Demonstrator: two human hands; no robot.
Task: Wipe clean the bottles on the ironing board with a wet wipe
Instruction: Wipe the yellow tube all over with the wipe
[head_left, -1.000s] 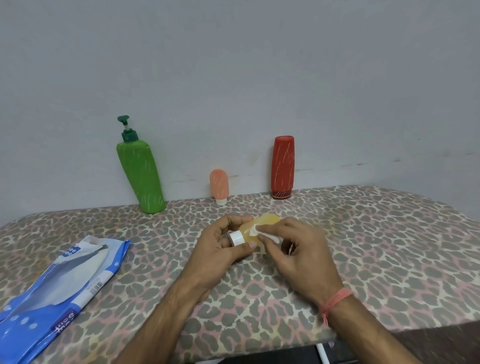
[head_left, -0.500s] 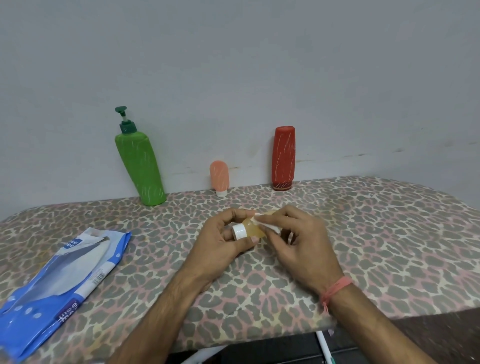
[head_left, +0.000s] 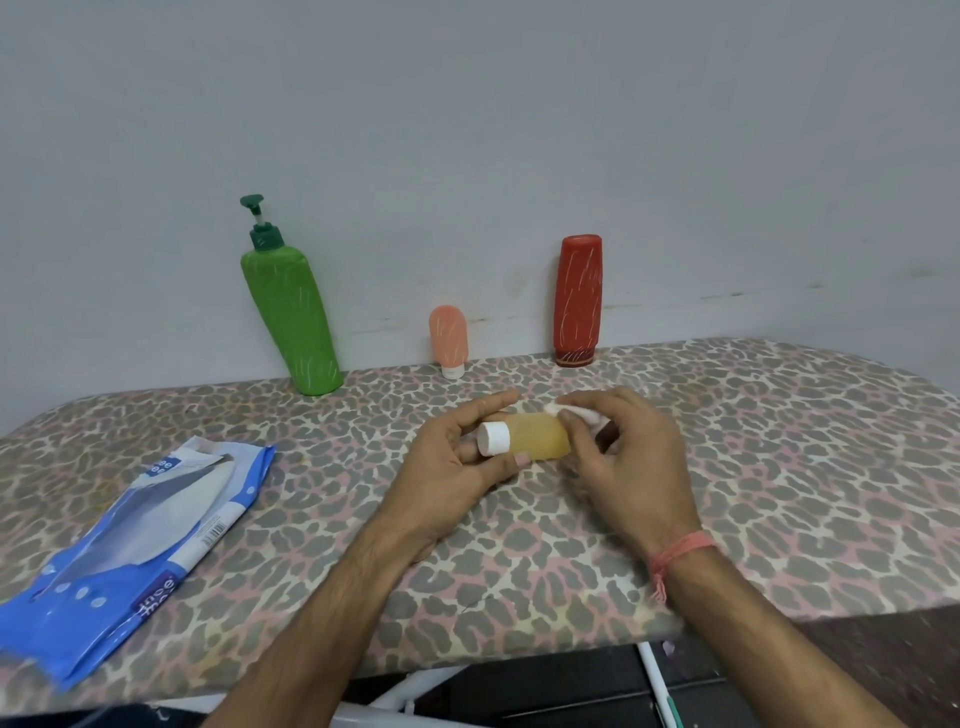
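Note:
A small yellow bottle (head_left: 535, 437) with a white cap lies sideways above the middle of the ironing board (head_left: 779, 467). My left hand (head_left: 457, 467) grips it near the cap end. My right hand (head_left: 628, 467) pinches a white wet wipe (head_left: 571, 411) against the bottle's far end. Three more bottles stand at the back by the wall: a green pump bottle (head_left: 291, 317), a small peach bottle (head_left: 448, 338) on its white cap, and a red bottle (head_left: 579, 301) upside down.
A blue wet-wipe pack (head_left: 130, 551) lies on the board at the left. The board has a leopard-print cover; its front edge runs below my forearms, with white frame legs (head_left: 405, 696) underneath. A grey wall stands close behind.
The wipe has slid from near the cap toward the bottle's far end. The bottle has turned, showing more of its yellow body and cap. The view has tilted slightly.

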